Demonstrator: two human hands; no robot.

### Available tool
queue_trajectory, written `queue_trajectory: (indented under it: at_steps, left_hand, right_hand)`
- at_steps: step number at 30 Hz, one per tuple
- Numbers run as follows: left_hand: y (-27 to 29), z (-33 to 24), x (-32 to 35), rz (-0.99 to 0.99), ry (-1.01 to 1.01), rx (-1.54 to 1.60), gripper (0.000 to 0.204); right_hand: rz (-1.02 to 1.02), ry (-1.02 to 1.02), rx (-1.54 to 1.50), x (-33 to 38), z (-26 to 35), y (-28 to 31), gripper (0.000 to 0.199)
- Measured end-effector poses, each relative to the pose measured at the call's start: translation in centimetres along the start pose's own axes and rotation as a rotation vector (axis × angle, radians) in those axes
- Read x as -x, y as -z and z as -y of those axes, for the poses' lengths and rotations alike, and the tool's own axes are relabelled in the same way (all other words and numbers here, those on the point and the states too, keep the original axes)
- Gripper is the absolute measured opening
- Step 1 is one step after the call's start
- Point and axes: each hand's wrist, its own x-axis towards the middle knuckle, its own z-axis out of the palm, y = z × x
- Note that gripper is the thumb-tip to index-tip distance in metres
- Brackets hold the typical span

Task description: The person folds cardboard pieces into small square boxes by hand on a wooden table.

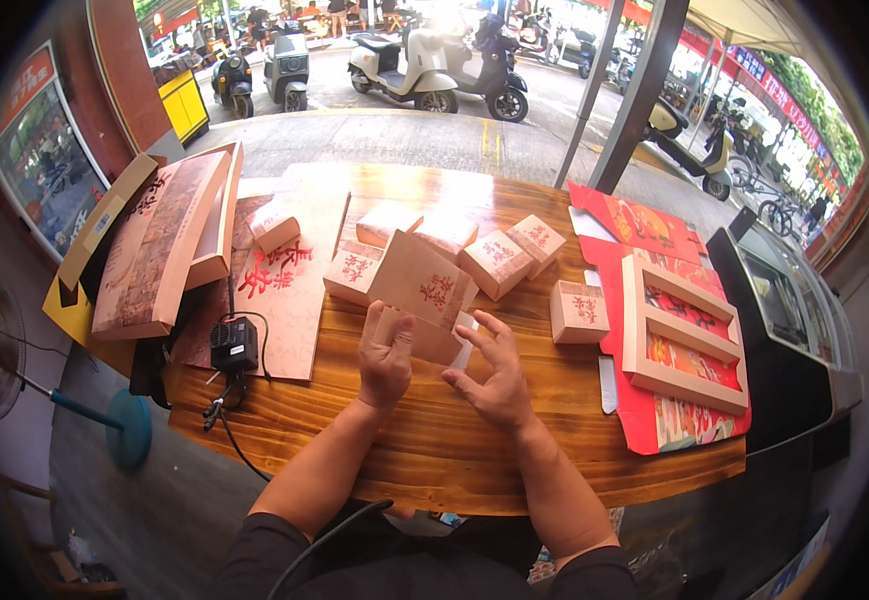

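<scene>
A partly folded small carton (424,285), pinkish tan with red lettering and a brown printed band, is held up over the wooden table. My left hand (386,355) grips its lower left edge between thumb and fingers. At its lower right, my right hand (497,375) has its fingers apart beside a pale side flap (466,338); the fingertips seem to touch it. Just behind stand several closed small boxes of the same print, among them one box (354,268) at the left and another box (496,262) at the right.
A big open gift box (169,245) leans at the left near a printed sheet (299,310) and a black adapter (234,343) with cables. One small box (579,312) stands right, beside a divider frame (684,335) on red flattened packaging (639,425). A dark machine (784,320) adjoins the table.
</scene>
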Motion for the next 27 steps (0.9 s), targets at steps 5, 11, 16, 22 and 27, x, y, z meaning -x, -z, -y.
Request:
queue_trajectory:
  at_steps: [5, 11, 16, 22, 27]
  left_hand:
    - [0.2, -0.4, 0.2, 0.274, 0.028, 0.046, 0.068]
    - [-1.2, -2.7, -0.2, 0.421, 0.084, 0.205, 0.098]
    - [0.7, -0.9, -1.2, 0.174, 0.047, 0.049, 0.076]
    - [-0.1, -1.3, -1.5, 0.139, 0.127, 0.237, 0.052]
    - [0.4, -0.8, -1.7, 0.148, 0.345, 0.465, 0.031]
  right_hand:
    - [0.01, 0.099, 0.166, -0.2, 1.6, 0.2, 0.07]
    - [-0.066, 0.001, -0.164, 0.2, -0.7, -0.5, 0.057]
    - [-0.029, -0.221, -0.777, 0.3, -1.0, -0.9, 0.034]
    - [-0.044, -0.222, -0.761, 0.4, -2.1, -0.8, 0.029]
    - [0.157, -0.402, -1.021, 0.3, -3.0, 0.5, 0.03]
